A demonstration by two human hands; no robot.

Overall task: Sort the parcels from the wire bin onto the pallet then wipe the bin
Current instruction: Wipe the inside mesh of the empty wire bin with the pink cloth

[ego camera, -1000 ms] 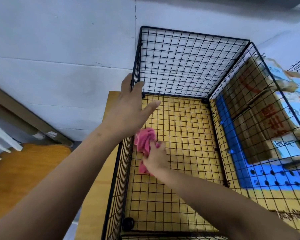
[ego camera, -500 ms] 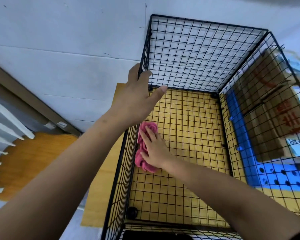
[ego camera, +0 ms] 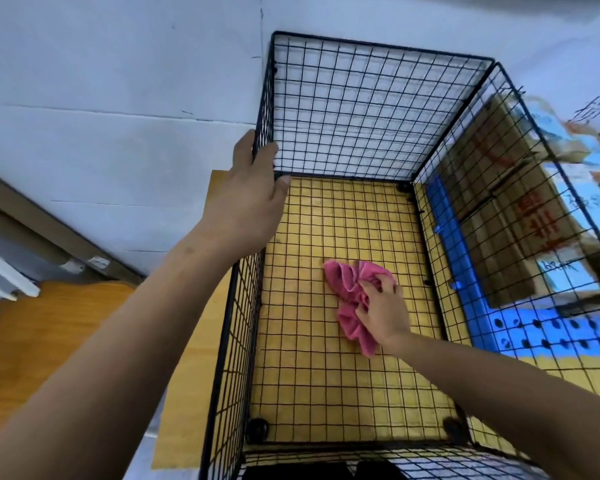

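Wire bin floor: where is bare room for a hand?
Bare: floor of the wire bin between pink cloth and back wall, and the strip by the front wall. Crowded: centre-right, where the right hand grips the cloth.

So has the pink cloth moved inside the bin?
Yes. The pink cloth, gripped by the right hand, has slid rightward from the left wall of the wire bin to the middle of the floor.

The wire bin (ego camera: 371, 109) stands on a yellow board (ego camera: 184, 410), blue pallet (ego camera: 534, 330) just beside.
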